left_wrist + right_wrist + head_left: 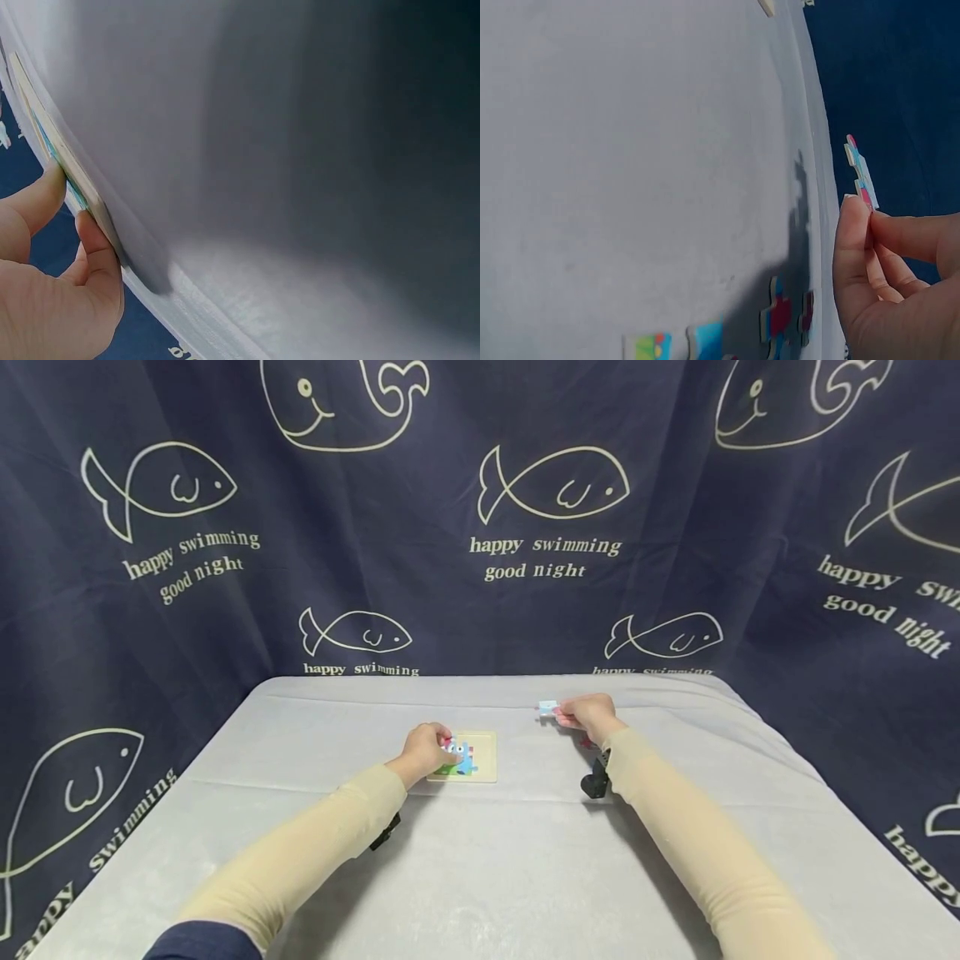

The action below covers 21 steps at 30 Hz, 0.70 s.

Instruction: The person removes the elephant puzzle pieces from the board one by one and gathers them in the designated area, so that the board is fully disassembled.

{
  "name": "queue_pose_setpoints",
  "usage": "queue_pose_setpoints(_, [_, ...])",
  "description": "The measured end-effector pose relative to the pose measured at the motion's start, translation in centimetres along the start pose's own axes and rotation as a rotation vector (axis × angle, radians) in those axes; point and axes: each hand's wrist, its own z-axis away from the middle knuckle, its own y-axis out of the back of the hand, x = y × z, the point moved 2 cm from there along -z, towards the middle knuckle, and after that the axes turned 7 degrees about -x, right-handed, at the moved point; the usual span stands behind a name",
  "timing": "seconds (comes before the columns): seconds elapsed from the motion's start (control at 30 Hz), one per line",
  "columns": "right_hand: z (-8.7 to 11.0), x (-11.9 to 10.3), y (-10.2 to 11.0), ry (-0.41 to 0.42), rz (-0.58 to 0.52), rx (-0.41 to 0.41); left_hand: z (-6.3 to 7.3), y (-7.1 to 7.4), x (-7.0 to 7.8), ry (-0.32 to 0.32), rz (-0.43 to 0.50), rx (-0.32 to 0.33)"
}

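In the head view my left hand (422, 752) is at the left part of a jigsaw puzzle in a pale wooden tray (487, 758). Its thumb and curled fingers grip the partly filled puzzle (462, 761), which shows blue, green and pink with cartoon eyes. The left wrist view has the tray (67, 154) nearly edge-on, thumb and forefinger touching it. Off to the right, my right hand (591, 714) pinches a light-blue and pink puzzle piece (548, 708) above the table. The right wrist view shows that piece (862, 176) from its side, between thumb and forefinger.
Several loose puzzle pieces lie beneath the right hand, among them a red-and-blue piece (778, 319), a blue piece (707, 341) and a green-and-yellow piece (648, 346). A grey cloth covers the table (495, 860). Behind its far edge hangs a dark-blue curtain (442, 577).
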Motion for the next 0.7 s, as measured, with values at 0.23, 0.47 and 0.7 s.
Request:
queue_pose_setpoints(0.23, [-0.2,0.3,0.8,-0.028,0.041,0.043,-0.1,0.0,-0.1,-0.002,-0.005,0.002])
queue_pose_setpoints(0.47, [-0.7,0.9,1.0,-0.028,0.080,0.058,-0.2,0.0,-0.2,-0.003,0.002,0.003])
queue_pose_setpoints(0.7, [-0.9,1.1,0.9,-0.029,0.064,0.056,-0.1,0.0,-0.1,0.006,0.007,0.007])
